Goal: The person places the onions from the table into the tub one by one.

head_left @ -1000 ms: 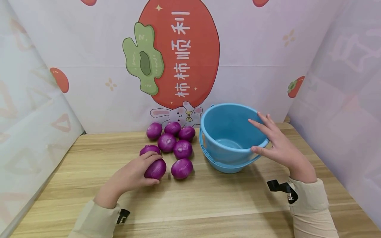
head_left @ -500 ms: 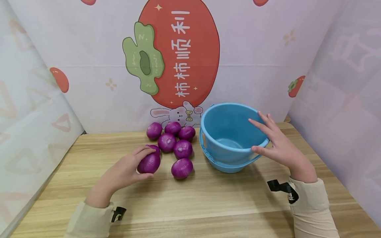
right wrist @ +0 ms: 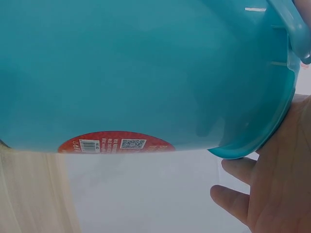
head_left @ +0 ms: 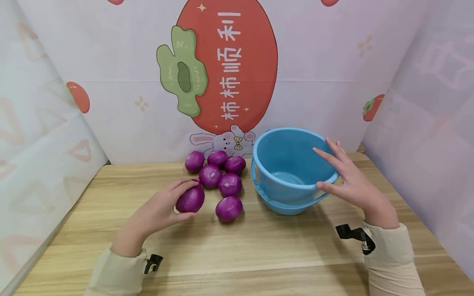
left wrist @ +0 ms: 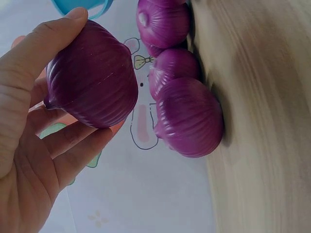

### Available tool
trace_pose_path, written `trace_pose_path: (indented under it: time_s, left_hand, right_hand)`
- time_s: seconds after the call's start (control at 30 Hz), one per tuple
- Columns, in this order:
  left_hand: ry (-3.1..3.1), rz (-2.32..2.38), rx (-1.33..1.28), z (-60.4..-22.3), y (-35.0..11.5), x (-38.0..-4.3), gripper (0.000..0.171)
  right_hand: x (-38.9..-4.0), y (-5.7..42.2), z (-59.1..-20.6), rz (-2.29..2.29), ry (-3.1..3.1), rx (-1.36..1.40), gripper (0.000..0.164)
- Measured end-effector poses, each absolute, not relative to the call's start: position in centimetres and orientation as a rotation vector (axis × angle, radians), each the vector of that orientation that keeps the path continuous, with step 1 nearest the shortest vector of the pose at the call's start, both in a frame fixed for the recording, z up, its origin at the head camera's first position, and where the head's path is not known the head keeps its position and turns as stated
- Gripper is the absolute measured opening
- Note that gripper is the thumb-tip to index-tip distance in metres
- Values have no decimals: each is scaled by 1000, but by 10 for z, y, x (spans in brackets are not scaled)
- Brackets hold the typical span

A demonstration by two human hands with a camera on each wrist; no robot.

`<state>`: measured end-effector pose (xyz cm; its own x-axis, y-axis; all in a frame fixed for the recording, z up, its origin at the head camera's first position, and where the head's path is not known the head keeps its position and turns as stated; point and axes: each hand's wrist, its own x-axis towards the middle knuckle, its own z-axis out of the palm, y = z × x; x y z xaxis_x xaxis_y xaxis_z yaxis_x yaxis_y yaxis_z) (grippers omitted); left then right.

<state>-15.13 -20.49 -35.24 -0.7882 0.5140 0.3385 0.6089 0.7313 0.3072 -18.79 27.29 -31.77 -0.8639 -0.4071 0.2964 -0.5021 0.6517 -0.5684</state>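
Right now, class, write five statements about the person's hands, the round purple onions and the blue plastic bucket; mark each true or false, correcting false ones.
1. The left hand holds a round purple onion. True.
2. The right hand touches the blue plastic bucket. True.
3. In the head view, the bucket stands left of the onions. False: it stands right of the other onions.
4. An onion shows inside the bucket. False: none shows there.
5. The bucket carries a red label. True.

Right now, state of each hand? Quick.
Left hand: closed, holding an onion.
Right hand: open, resting against the bucket.
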Motion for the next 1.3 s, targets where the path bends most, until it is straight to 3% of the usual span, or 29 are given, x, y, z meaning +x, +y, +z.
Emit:
trace_pose_path:
  time_s: [0.23,0.5,1.3]
  left_hand:
    - [-2684,-599,-892,-347,-204,-151,73]
    - [-2686,-584,-898,-344,-202,-150,73]
    - [-2583,-619,-954,-332,-186,-152,73]
  right_hand:
    - [-188,274,-318,989,-2730,741,81]
    - [-185,276,-317,963,-2769,712,98]
    - [-182,275,-314,909,-2787,691,111]
